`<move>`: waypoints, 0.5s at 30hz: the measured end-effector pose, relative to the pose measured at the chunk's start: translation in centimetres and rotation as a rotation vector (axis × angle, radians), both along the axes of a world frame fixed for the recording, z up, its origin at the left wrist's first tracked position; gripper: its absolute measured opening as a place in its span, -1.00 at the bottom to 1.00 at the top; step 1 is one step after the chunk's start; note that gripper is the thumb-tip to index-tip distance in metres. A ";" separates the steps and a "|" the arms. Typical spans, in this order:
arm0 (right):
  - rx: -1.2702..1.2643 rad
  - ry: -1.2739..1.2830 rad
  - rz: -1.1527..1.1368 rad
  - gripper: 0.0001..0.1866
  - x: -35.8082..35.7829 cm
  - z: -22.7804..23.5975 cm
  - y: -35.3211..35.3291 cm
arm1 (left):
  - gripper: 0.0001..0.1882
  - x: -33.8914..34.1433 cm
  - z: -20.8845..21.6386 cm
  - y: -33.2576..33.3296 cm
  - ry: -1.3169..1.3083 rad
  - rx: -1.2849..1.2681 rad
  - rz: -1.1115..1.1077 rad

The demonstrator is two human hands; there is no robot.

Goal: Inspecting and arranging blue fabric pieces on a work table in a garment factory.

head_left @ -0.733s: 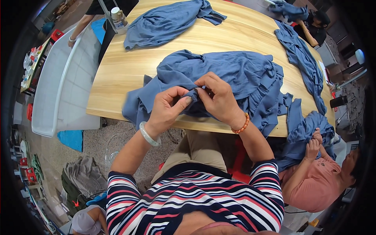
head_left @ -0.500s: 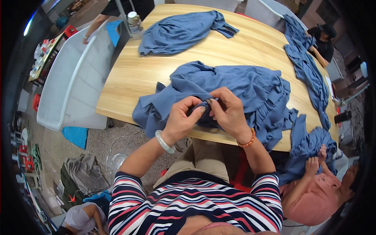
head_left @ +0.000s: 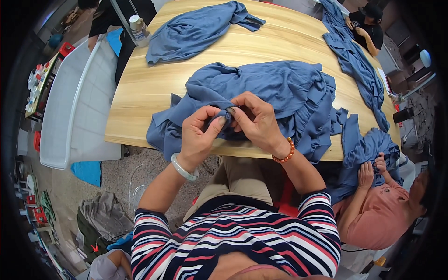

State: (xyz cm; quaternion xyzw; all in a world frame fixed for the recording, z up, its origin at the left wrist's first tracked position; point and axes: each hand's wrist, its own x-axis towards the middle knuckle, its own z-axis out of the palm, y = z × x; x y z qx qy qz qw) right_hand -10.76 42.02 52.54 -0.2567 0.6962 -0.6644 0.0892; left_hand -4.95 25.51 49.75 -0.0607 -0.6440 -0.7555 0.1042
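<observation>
Between both hands, head view: a bunched fold of blue garment (head_left: 270,86), the rest heaped on the table (head_left: 133,105) just beyond them. Left hand (head_left: 197,133) pinches the fold, thumb against fingers; right hand (head_left: 259,122) pinches it too, right beside the left. Small round spot (head_left: 228,115) at the thumbs, maybe a button; fingers cover too much to be sure. Step in hand looks like close fingertip work on the fold; next move seems to call for fine thumb control, fabric kept steady. Second garment (head_left: 191,37), also blue, lies well beyond left hand. Bottle (head_left: 138,29) left of that: label too small to read. Nothing legible near the hands.
</observation>
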 end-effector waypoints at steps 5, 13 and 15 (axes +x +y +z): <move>-0.081 0.046 0.078 -0.90 -0.4 -1.0 0.6 | -0.90 0.0 0.0 0.0 -0.021 0.018 -0.003; 0.031 0.533 0.016 -0.80 -0.2 -0.5 1.3 | -0.95 -0.6 -1.0 -0.1 -0.065 -0.154 0.047; 0.074 0.638 -0.045 -0.81 0.1 -2.0 0.9 | -0.92 -0.9 -1.0 0.1 -0.047 -0.009 0.050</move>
